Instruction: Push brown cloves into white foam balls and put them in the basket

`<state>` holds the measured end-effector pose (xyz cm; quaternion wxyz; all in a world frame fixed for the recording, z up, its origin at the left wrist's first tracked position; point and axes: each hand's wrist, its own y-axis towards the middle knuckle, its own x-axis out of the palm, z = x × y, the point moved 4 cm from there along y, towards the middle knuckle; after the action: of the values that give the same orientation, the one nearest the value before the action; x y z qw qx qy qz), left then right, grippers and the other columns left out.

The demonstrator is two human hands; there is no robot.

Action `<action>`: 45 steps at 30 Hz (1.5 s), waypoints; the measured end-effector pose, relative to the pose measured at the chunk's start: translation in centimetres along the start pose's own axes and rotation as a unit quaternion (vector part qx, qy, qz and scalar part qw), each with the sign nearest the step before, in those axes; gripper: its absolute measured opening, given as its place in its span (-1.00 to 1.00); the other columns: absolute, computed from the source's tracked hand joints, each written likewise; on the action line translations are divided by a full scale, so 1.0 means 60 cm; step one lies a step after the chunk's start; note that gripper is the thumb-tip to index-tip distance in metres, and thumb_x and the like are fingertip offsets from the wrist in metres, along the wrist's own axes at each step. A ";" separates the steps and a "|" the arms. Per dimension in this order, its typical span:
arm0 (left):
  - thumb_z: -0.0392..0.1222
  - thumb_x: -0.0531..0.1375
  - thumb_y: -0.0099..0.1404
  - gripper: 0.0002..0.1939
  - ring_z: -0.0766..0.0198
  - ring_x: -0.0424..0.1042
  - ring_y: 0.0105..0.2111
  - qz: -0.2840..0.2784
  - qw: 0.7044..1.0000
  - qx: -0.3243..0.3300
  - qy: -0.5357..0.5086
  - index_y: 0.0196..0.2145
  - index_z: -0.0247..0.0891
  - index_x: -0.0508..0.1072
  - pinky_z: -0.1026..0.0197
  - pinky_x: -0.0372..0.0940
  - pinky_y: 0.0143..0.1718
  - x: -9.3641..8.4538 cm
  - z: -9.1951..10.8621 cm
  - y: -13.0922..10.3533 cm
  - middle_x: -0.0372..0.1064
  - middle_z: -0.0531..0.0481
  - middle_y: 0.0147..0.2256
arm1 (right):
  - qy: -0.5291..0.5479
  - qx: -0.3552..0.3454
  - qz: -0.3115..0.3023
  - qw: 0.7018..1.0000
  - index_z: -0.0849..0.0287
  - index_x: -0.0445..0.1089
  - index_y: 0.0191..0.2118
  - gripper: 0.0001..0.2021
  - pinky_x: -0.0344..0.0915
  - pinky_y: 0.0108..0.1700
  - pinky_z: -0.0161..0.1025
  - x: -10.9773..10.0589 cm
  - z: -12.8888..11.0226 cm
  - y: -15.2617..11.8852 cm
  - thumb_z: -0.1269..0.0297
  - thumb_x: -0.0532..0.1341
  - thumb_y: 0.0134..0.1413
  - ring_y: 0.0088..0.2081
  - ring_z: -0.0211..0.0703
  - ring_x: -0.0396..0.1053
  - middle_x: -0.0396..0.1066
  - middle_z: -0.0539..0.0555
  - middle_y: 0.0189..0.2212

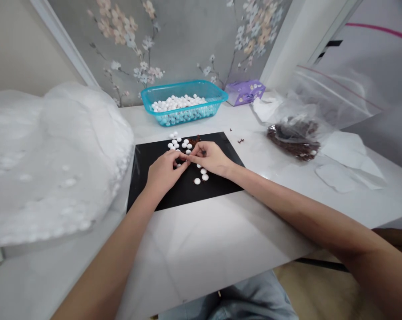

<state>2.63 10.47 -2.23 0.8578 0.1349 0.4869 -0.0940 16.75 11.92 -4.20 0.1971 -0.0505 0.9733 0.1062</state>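
Left hand (pixel 165 172): yours, over the left half of the flat black rectangular sheet (pixel 184 195); thumb and forefinger brought towards the right fingertips. Right hand (pixel 214 159): yours, entering from the right, forefinger bent, its tips meeting the left ones. Grip, both: drawn in to a fine point; whether anything is pinched there, you cannot tell.

Small glossy white rounded beads (pixel 176 143): grouped just beyond your fingers, with a few strung out on the near side. Small reddish-brown pieces (pixel 195 140): heaped at the sheet's far side, beside the beads. Risk: an unseen piece slips or snaps, from uneven pressure between tips so close together.

Stray white bead (pixel 197 181): near side of the sheet, short of your right wrist. Risk: rolling away, if that wrist sweeps towards you across the smooth surface.

Turquoise plastic basket (pixel 217 103): far side of the white worktop (pixel 194 249), holding more beads. Risk: tipping, if a long reach catches its rim.

Clear plastic bag of brown pieces (pixel 294 140): right. Loose brown bits (pixel 241 141) lie between it and the sheet; risk: scattering under a dragged forearm.

Large translucent white bag (pixel 61 169): left, bulky, near your left forearm; risk: an elbow knock shoving it against the sheet.
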 end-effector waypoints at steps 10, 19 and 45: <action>-0.06 0.12 0.17 -0.81 0.28 0.33 -0.40 0.007 1.000 0.012 0.008 -0.30 -0.13 0.45 0.28 0.13 -0.46 0.001 0.001 -0.002 0.38 0.05 -0.33 | -0.023 0.029 -0.016 0.999 0.20 0.25 -0.58 -0.74 -0.05 -0.55 -0.34 0.000 -0.004 0.001 0.16 0.29 -0.18 -0.63 -0.41 -0.03 0.03 -0.18 -0.74; -0.10 0.12 0.17 -0.82 0.32 0.34 -0.41 0.010 0.999 0.029 -0.016 -0.28 -0.12 0.44 0.27 0.18 -0.39 -0.002 0.001 -0.002 0.41 0.10 -0.25 | 0.010 -0.011 0.174 0.985 0.19 0.28 -0.49 -0.87 0.11 -0.43 -0.32 -0.047 0.022 0.010 0.25 0.20 -0.11 -0.56 -0.35 0.10 0.13 -0.12 -0.63; -0.07 -0.11 0.36 -0.58 0.11 0.16 0.06 0.014 0.979 0.175 0.108 0.10 -0.20 0.24 0.03 0.08 0.02 0.012 0.018 -0.008 0.25 -0.05 0.09 | -0.180 -0.030 0.127 0.975 0.18 0.39 -0.36 -0.88 0.20 -0.32 -0.27 -0.055 0.030 0.022 0.39 0.11 -0.03 -0.45 -0.26 0.27 0.43 0.00 -0.41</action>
<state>3.74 9.66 -2.38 0.7645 0.2991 0.5507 -0.1506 20.24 13.78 -4.27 0.3522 0.0879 0.9166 0.1673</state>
